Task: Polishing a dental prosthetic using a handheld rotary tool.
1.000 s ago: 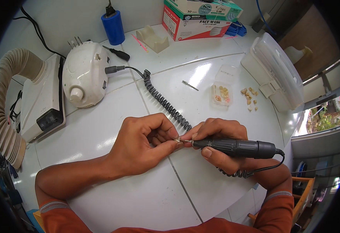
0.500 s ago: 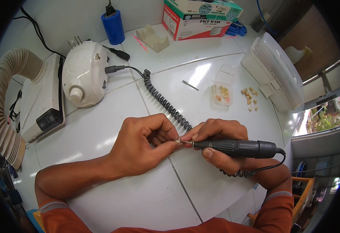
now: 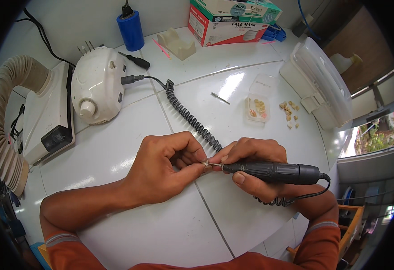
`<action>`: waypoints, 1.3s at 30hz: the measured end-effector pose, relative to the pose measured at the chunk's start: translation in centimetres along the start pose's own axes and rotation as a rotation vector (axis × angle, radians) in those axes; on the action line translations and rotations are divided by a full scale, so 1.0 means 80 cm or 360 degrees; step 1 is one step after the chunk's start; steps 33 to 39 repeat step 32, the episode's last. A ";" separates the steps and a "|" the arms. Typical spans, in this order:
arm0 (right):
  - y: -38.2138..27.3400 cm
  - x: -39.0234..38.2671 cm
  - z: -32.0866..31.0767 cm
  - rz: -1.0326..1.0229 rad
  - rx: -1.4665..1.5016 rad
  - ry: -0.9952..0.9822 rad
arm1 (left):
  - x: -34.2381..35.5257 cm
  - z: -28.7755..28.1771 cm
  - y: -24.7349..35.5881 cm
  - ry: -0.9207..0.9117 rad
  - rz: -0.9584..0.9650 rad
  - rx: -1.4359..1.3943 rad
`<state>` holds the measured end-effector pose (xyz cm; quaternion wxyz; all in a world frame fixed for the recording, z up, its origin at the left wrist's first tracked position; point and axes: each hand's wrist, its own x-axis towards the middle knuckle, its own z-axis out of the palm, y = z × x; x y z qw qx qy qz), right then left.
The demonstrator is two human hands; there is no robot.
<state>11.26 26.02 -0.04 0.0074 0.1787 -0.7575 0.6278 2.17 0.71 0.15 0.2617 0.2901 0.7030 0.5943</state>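
Observation:
Between the thumb and fingertips of my left hand [image 3: 170,164] is pinched a tiny pale piece [image 3: 205,163], mostly covered by the fingers. My right hand [image 3: 257,155] is closed around a black rotary handpiece [image 3: 275,172], held nearly level. Its thin metal bit [image 3: 215,164] points left and reaches the pale piece; whether it touches I cannot tell. The fingertips of both hands meet there. From the handpiece a coiled black cord [image 3: 190,118] runs under my right hand and up to the white control unit [image 3: 98,85].
A small clear box [image 3: 256,108] with yellowish pieces stands beyond my right hand, beside loose yellowish pieces [image 3: 289,112] and a spare metal bit [image 3: 220,98]. A white lidded case [image 3: 316,85] is at the right. At the left stands a machine with a ribbed hose [image 3: 3,117]. Mask boxes [image 3: 233,27] are at the back.
The handpiece's rear end has dipped very slightly and my right thumb has shifted a little left. My left hand keeps its pinch.

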 end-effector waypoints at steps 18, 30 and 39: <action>-0.009 0.003 -0.004 0.0044 -0.0034 -0.0095 | 0.001 -0.001 -0.002 -0.0061 0.0028 0.0030; -0.013 0.003 -0.003 -0.0041 -0.0146 -0.0078 | 0.001 0.000 -0.002 -0.0061 0.0104 0.0074; -0.010 0.002 0.000 -0.0022 -0.0092 -0.0065 | 0.000 -0.002 0.003 -0.0042 0.0009 0.0072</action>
